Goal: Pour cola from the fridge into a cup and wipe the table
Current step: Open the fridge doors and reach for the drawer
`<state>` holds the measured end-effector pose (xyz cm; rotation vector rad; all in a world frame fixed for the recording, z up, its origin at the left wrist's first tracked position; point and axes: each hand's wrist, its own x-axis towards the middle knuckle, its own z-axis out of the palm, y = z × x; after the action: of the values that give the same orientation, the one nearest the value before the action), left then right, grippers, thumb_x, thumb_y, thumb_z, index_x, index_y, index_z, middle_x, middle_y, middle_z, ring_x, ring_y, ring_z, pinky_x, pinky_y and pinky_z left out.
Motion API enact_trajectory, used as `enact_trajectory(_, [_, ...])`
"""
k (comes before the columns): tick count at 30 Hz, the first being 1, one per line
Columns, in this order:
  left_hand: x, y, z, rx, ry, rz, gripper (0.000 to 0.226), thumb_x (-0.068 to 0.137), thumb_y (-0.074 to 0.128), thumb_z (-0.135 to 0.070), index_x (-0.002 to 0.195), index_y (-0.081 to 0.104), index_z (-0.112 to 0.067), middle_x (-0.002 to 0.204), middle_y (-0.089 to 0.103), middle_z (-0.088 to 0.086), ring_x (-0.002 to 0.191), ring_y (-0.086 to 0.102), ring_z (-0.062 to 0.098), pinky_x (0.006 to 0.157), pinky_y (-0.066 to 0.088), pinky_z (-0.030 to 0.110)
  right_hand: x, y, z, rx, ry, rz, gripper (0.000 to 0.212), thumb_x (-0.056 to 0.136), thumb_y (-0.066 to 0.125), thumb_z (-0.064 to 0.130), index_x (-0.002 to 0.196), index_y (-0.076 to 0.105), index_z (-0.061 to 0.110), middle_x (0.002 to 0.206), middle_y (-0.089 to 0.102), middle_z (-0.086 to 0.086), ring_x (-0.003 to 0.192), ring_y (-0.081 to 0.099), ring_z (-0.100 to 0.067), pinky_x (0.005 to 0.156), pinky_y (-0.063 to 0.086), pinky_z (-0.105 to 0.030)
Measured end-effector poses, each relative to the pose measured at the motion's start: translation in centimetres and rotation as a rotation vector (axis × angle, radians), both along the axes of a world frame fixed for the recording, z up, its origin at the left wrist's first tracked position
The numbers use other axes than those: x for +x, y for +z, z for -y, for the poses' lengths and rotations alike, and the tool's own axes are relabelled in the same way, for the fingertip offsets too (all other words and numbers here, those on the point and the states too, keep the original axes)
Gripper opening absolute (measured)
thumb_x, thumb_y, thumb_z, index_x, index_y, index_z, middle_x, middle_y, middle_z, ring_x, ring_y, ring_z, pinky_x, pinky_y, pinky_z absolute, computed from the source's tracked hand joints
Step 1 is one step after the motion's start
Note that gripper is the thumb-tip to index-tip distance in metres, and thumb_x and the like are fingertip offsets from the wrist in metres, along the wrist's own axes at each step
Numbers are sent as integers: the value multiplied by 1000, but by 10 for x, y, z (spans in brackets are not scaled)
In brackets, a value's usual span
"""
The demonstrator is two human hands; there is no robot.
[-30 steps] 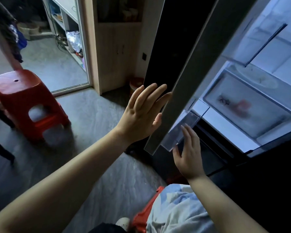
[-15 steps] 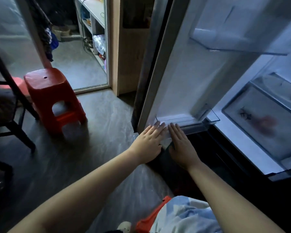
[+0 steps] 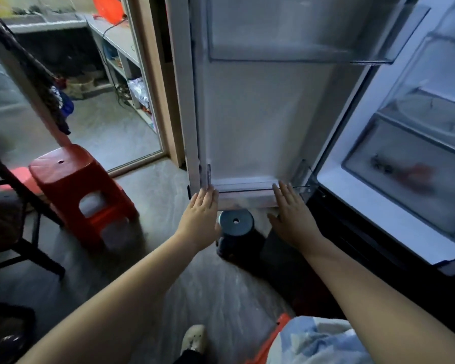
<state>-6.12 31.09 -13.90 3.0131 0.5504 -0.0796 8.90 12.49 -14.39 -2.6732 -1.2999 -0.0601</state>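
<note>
The fridge door (image 3: 258, 122) stands wide open, its white inner side facing me. My left hand (image 3: 201, 216) lies flat with straight fingers at the door's lower left corner. My right hand (image 3: 292, 214) is flat too, fingers straight, against the clear bottom door bin (image 3: 247, 191). That bin and the upper door shelf (image 3: 300, 52) look empty. To the right, the lit fridge interior (image 3: 410, 164) shows frosted drawers with a reddish item inside one. No cola bottle or cup is visible.
A dark round stool (image 3: 235, 227) stands on the floor just under the door. A red plastic stool (image 3: 82, 195) sits to the left beside a black chair frame (image 3: 19, 232). A doorway with shelving (image 3: 121, 64) lies beyond. My foot (image 3: 193, 338) is below.
The fridge door has swung fully open toward the left. My hands have spread apart along its bottom edge; the dark stool under the door is now in sight.
</note>
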Motion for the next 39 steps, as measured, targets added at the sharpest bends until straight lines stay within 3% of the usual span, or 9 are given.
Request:
enact_trajectory(5, [26,-1,-39,4,-9,19,86,89,45,-43,150,1,-1,158,-2,16,146,-9,30,118,-7,38,26,-14,-24,-73,-102,37,88,85,12,65,150,12,5,158,10,-14,146,3,-32,116,-2,-37])
enact_trajectory(10, [43,-15,-54,47,-204,99,89,94,38,-55,147,-19,-12,158,-11,14,143,-19,29,117,-12,42,25,-31,-38,-72,-211,56,82,88,33,57,147,24,0,153,26,-21,144,16,-37,116,16,-50])
enact_trajectory(13, [55,-31,-52,84,-376,156,101,81,59,-54,151,-3,-16,158,11,17,146,2,33,115,5,53,28,-31,-29,-58,-194,99,78,85,38,51,144,27,1,149,34,-22,141,25,-37,110,31,-53])
enact_trajectory(17, [64,-34,-45,98,-335,163,89,83,34,-58,151,-1,-11,156,16,21,145,8,36,113,4,58,35,-33,-24,-30,-153,138,75,86,42,49,144,25,4,147,39,-21,139,28,-34,110,34,-52])
enact_trajectory(21, [90,-21,-37,258,-466,44,81,96,22,-58,142,-23,-10,152,-23,12,144,-17,29,113,-10,55,35,-39,-33,25,-159,147,73,89,40,50,144,27,3,148,35,-21,140,29,-36,114,25,-48])
enact_trajectory(24, [111,-13,-32,255,-519,-14,75,97,17,-56,138,-32,-16,153,-29,8,144,-19,28,113,-8,52,35,-38,-30,59,-126,164,68,90,39,44,145,26,7,150,33,-18,141,25,-31,119,16,-43])
enact_trajectory(26, [123,-12,-30,234,-586,17,70,97,17,-53,142,-23,-17,157,-18,8,146,-11,28,115,-1,52,43,-36,-18,91,-130,151,65,91,39,41,145,29,8,152,30,-16,142,22,-27,118,12,-40])
enact_trajectory(30, [156,-7,-14,204,-755,137,67,87,27,-48,144,39,-14,148,40,11,137,37,29,106,32,51,81,-22,23,198,-260,122,65,89,51,33,143,36,1,151,32,-19,142,24,-31,117,20,-43])
enact_trajectory(39, [271,11,85,257,-1039,292,64,88,36,-43,144,34,-13,151,35,12,140,28,30,110,23,46,181,29,147,255,-654,216,67,90,48,32,148,25,6,157,19,-14,146,12,-29,118,14,-43])
